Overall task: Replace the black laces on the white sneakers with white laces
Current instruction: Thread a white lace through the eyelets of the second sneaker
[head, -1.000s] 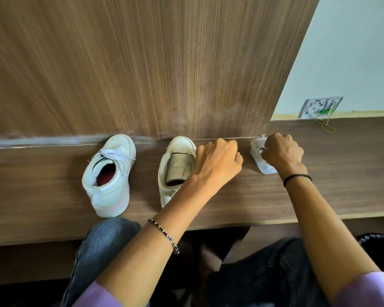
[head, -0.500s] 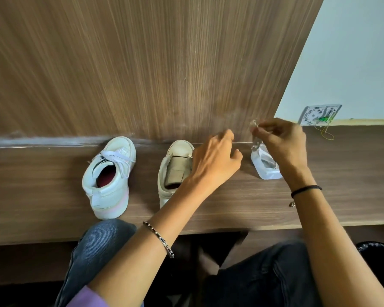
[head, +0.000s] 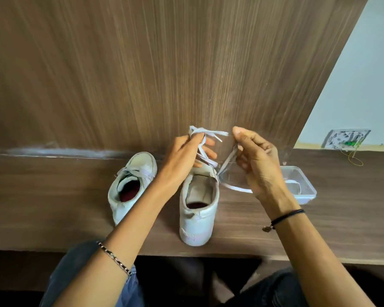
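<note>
We judge the step to be untangling the white lace (head: 211,132) before threading it into the unlaced sneaker (head: 197,218), which stands on the bench (head: 53,207) just below our hands. To do it well, we should find both tips, ease the strands apart so no knot tightens, and even the halves before starting at the eyelets nearest the toe. Our left hand (head: 182,158) is curled round a bunch of the lace, and our right hand (head: 262,167) pinches a strand beside the clear box (head: 302,187); the other sneaker (head: 129,196), laced white, sits further left.
</note>
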The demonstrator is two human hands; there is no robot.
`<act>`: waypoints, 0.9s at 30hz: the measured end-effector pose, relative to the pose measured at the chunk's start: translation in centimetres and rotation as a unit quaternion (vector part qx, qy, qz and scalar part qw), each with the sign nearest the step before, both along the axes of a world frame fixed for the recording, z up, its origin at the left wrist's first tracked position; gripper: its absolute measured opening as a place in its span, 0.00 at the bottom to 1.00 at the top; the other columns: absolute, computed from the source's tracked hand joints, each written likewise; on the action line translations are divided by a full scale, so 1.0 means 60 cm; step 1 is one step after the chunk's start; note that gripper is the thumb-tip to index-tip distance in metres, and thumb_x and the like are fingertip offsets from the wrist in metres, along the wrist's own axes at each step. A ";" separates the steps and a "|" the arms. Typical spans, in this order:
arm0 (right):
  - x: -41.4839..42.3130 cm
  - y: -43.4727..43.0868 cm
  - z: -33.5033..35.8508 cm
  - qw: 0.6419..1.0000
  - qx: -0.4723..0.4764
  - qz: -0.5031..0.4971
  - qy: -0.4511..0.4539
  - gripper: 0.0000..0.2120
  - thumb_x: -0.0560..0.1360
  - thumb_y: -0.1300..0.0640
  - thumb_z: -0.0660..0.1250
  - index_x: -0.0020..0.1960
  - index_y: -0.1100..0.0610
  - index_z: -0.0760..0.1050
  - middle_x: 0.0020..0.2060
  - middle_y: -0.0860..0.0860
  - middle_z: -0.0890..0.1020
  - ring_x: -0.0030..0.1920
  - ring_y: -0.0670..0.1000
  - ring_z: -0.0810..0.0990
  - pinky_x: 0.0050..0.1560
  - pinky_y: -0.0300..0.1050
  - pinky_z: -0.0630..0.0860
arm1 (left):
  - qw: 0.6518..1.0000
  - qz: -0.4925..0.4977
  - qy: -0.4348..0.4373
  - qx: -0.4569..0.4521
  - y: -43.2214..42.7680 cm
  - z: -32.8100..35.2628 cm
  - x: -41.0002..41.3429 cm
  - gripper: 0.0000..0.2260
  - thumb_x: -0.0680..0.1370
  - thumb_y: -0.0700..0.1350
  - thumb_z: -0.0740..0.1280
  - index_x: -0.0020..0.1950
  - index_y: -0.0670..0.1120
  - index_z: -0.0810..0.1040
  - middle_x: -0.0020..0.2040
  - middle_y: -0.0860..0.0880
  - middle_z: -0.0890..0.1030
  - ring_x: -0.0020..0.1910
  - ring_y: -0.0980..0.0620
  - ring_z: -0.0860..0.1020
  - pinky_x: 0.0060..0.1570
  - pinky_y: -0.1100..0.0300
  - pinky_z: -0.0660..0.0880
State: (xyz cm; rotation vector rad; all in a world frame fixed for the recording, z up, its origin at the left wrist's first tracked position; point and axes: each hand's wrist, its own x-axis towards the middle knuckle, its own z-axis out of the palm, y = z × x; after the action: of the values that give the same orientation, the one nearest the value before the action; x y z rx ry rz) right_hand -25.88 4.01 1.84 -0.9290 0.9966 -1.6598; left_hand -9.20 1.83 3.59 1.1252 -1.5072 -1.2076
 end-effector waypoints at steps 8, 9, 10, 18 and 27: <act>0.027 -0.019 -0.014 1.000 -0.005 0.008 -0.008 0.07 0.72 0.54 0.76 0.48 0.55 0.85 0.38 0.50 0.80 0.37 0.43 0.77 0.46 0.39 0.73 | 0.993 0.085 0.061 0.047 -0.032 -0.016 0.086 0.10 0.84 0.44 0.61 0.52 0.44 0.82 0.37 0.49 0.85 0.34 0.51 0.83 0.43 0.56 0.78; 0.024 -0.020 -0.013 0.999 -0.001 0.009 -0.042 0.05 0.74 0.56 0.74 0.49 0.55 0.84 0.37 0.50 0.78 0.36 0.44 0.77 0.41 0.37 0.74 | 0.990 0.099 0.082 0.059 -0.034 -0.017 0.091 0.09 0.83 0.43 0.62 0.53 0.42 0.81 0.34 0.48 0.83 0.30 0.52 0.81 0.39 0.57 0.78; 0.020 -0.019 -0.012 0.998 0.001 0.005 -0.062 0.03 0.76 0.58 0.73 0.50 0.56 0.83 0.37 0.50 0.78 0.34 0.45 0.77 0.34 0.35 0.73 | 0.986 0.113 0.100 0.070 -0.036 -0.018 0.096 0.07 0.83 0.42 0.63 0.52 0.42 0.80 0.32 0.49 0.80 0.26 0.52 0.78 0.34 0.59 0.77; 0.016 -0.018 -0.024 0.993 0.040 -0.079 0.078 0.05 0.78 0.62 0.70 0.48 0.54 0.84 0.40 0.47 0.82 0.32 0.45 0.70 0.33 0.34 0.68 | 0.991 0.120 0.026 0.054 -0.039 -0.017 0.091 0.05 0.77 0.46 0.69 0.43 0.46 0.80 0.31 0.52 0.71 0.22 0.58 0.60 0.22 0.66 0.55; 0.004 -0.020 -0.038 0.911 -0.007 -0.313 0.270 0.03 0.78 0.56 0.71 0.50 0.54 0.82 0.38 0.42 0.83 0.37 0.37 0.78 0.41 0.31 0.73 | 0.992 0.093 0.086 0.010 -0.036 -0.008 0.085 0.08 0.81 0.42 0.66 0.48 0.48 0.85 0.39 0.52 0.82 0.27 0.56 0.62 0.22 0.68 0.55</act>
State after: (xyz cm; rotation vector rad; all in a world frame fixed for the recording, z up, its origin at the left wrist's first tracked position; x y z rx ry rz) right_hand -25.64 2.82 -0.43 -1.1928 1.8070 -1.9648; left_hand -4.10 -0.32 3.10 1.1190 -1.2350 -1.1617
